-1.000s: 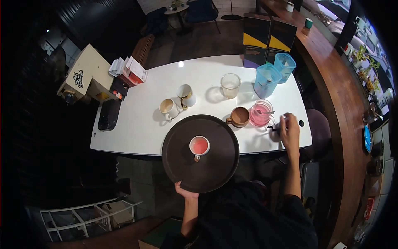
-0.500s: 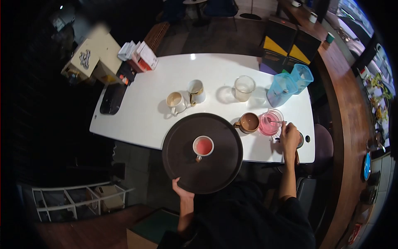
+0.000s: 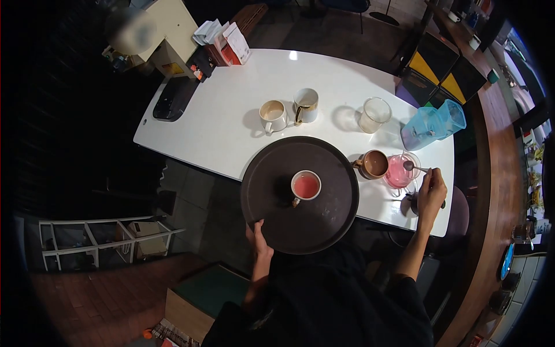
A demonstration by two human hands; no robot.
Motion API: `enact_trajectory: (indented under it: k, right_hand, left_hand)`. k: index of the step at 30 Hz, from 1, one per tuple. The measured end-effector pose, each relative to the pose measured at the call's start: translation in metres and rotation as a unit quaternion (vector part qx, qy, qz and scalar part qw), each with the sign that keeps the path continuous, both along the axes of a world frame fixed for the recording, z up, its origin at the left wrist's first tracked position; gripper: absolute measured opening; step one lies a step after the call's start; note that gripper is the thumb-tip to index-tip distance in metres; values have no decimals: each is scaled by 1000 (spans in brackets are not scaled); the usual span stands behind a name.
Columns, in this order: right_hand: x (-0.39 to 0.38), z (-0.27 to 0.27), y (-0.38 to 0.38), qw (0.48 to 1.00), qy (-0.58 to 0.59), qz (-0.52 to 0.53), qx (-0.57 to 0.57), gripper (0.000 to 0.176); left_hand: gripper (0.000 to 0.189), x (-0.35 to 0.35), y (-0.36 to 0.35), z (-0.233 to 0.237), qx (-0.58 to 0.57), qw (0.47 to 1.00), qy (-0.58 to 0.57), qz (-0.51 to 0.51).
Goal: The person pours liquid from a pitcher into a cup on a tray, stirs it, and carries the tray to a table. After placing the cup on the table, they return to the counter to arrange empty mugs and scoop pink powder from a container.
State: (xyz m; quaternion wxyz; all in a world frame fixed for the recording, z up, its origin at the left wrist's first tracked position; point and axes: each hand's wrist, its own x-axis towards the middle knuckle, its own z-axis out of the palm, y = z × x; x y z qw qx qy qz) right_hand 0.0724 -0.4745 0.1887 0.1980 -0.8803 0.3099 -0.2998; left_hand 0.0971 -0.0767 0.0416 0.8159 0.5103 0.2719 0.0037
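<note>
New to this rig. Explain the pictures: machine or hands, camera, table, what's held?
No machine here: just a person's two bare hands, seen by one camera worn on the head, looking forward and down. The left hand grips the rim of a round dark-brown tray, which carries a white mug of pink liquid. The right hand holds a metal spoon, its bowl appearing over a clear vessel of pink liquid. Also on the white-topped table: a brown mug, a cream mug, a white mug with a gold-coloured handle, a clear tumbler and two translucent blue containers.
</note>
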Motion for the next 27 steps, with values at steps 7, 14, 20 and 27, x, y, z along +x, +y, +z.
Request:
enact_trajectory:
  k: [7, 14, 20, 27]
  right_hand:
    - [-3, 47, 41, 991, -123, 37, -37, 16]
    - [28, 5, 107, 950, -134, 241, 145, 18]
    - [50, -22, 151, 932, -39, 337, 128, 12]
    - [60, -37, 161, 932, -51, 347, 90, 8]
  left_hand:
    - [55, 4, -5, 5, 59, 995, 75, 12]
    - [56, 4, 2, -11, 19, 999, 35, -18]
    - [34, 2, 15, -66, -123, 991, 55, -12]
    - [29, 1, 10, -51, -114, 993, 35, -8]
